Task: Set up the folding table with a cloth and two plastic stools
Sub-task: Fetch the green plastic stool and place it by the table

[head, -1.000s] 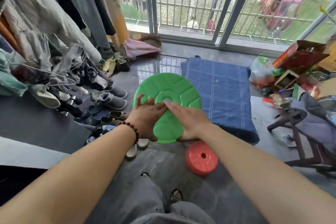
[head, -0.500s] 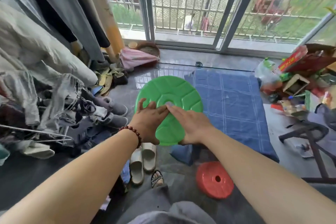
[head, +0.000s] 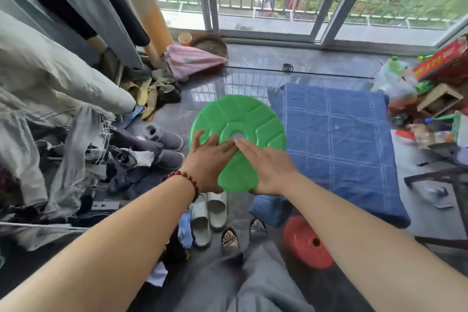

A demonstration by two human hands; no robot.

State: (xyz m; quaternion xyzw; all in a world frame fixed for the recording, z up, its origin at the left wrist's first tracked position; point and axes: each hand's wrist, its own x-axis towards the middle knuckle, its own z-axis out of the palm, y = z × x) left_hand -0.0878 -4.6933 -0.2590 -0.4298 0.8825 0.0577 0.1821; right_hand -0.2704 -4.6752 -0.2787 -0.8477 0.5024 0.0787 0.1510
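Both hands lie flat on the green stool (head: 238, 139), which is seen from above as a round ribbed disc, so its legs or body are hidden under the seat and I cannot tell if it is already opened to full height. The left hand (head: 209, 159) rests on the near left part of the seat with its fingers (head: 202, 138) a little spread, and the right hand (head: 263, 162) rests on the near right part with its fingers (head: 247, 145) pressed together and pointing to the small hub in the middle. The tips of both hands meet near this hub. Neither hand closes around the rim; the palms only press down, and I judge this is done to push the stool onto the floor or to test that it stands firm, since a flat palm gives an even push on a wide seat. The stool is just left of the table (head: 336, 139), which is covered with a blue checked cloth, so the cloth step looks done. The seat overlaps the table's left edge in the view, but whether they touch I cannot say. The red stool (head: 307, 244) is on the floor at the near corner of the table, beside the person's right foot; it looks low, perhaps not yet opened. White slippers (head: 207, 213) and a pile of shoes (head: 162, 149) are on the left, so the free floor for the stools is narrow there.
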